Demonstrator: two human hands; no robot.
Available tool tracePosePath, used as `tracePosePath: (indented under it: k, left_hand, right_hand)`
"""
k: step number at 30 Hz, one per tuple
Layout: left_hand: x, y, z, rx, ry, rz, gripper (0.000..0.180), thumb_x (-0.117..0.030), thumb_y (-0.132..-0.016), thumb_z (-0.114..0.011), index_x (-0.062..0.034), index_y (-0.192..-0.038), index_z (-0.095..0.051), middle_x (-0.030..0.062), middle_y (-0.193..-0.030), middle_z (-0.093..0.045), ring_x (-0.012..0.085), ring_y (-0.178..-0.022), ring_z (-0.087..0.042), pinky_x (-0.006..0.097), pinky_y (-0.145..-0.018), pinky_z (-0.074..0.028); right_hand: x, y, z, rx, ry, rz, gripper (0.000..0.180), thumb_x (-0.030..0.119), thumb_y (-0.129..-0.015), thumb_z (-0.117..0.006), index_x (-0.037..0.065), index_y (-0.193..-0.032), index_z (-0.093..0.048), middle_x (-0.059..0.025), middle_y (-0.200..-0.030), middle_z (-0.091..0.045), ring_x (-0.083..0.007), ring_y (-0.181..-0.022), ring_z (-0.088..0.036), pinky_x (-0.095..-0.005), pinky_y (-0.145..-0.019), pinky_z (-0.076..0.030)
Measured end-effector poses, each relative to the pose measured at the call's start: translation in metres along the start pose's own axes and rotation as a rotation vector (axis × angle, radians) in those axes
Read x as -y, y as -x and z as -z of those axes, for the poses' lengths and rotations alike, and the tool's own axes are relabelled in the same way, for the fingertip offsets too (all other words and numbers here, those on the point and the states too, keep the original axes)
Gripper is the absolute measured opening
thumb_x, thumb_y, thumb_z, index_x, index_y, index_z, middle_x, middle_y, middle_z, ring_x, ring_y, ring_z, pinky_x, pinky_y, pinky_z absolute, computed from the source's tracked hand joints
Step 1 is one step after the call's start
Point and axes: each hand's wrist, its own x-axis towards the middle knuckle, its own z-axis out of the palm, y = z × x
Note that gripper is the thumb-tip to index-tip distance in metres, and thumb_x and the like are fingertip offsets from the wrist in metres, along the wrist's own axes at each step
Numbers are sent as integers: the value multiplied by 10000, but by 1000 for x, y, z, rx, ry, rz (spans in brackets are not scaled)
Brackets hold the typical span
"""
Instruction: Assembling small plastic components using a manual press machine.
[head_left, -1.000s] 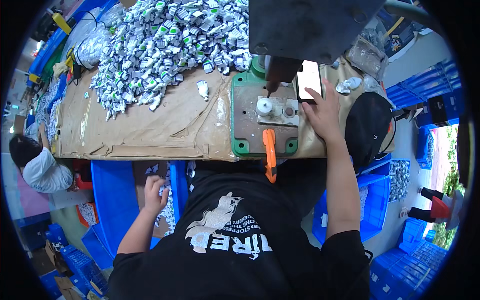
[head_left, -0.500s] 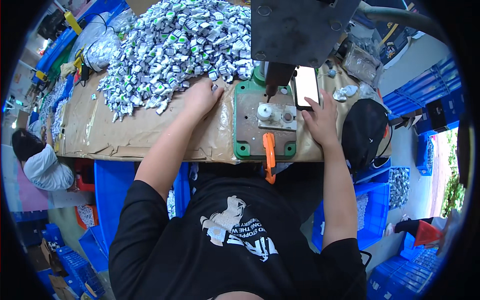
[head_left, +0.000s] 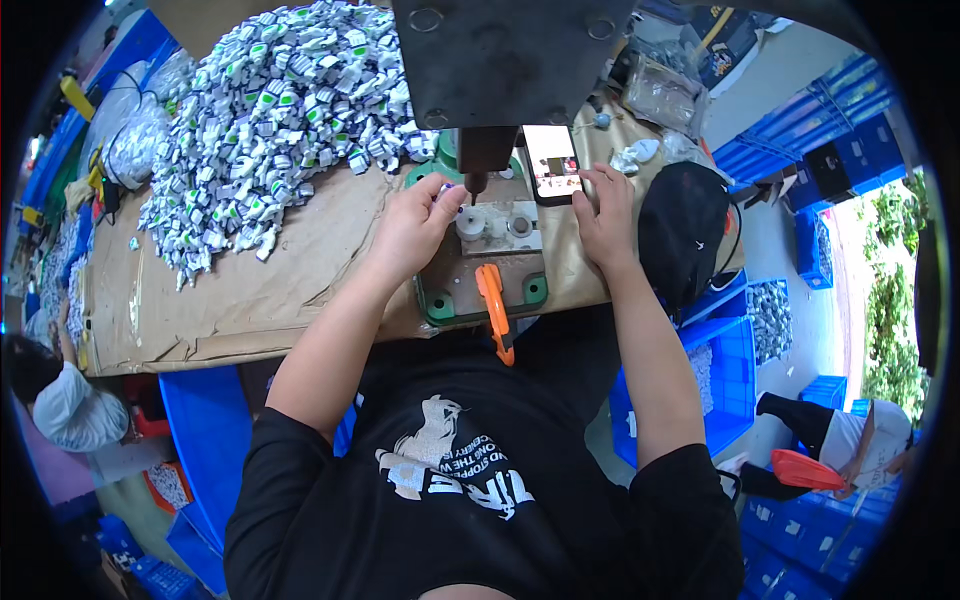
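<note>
A: What is nearest on the table (head_left: 200, 327)?
B: An orange tool (head_left: 494, 305), lying across the front edge of the green-cornered base (head_left: 437, 306) and sticking out past the table's front edge. A black cap (head_left: 680, 230) sits at the right-hand end.
A: And the left hand (head_left: 408, 235)?
B: Over the base's left edge, thumb and forefinger pinched on a small piece (head_left: 448, 186). Fingers hide most of it; a dark bit shows at the fingertips, just left of the press tip (head_left: 477, 184) and near the white knob (head_left: 472, 226) on the metal block (head_left: 497, 241).
A: The right hand (head_left: 607, 228)?
B: Gripping nothing, fingers loosely bent at the right edge of the lit phone (head_left: 553, 165). I can't tell whether they touch it.
A: Farther off?
B: A heap of white pieces (head_left: 290, 130), spread toward the table's far left corner.
</note>
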Motion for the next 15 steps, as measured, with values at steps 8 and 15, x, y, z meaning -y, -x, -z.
tracePosePath:
  k: [8,15]
  left_hand:
    - [-19,3,-4,67,23,82,234,-203,-855,-686,-22,-883,-541,132,-757,-628,268,-719,-616,361,-647,-463]
    - [-2,2,-9,37,28,-14,180,-174,-906,-626,-27,-963,-538,88,-879,-644,184,-766,-616,301,-713,-485]
  right_hand:
    - [-10,-44,50,-313,-241,-136,366,278,-996,-433,-21,-1155,-573,-94,-1116,-564,-180,-1006,-520,-298,-922,-390]
    - [91,-137,166,-629,-643,120,383,221,-936,-377,-1,-1195,-550,-158,-1242,-551,-269,-1192,-488,-459,-1020,-340]
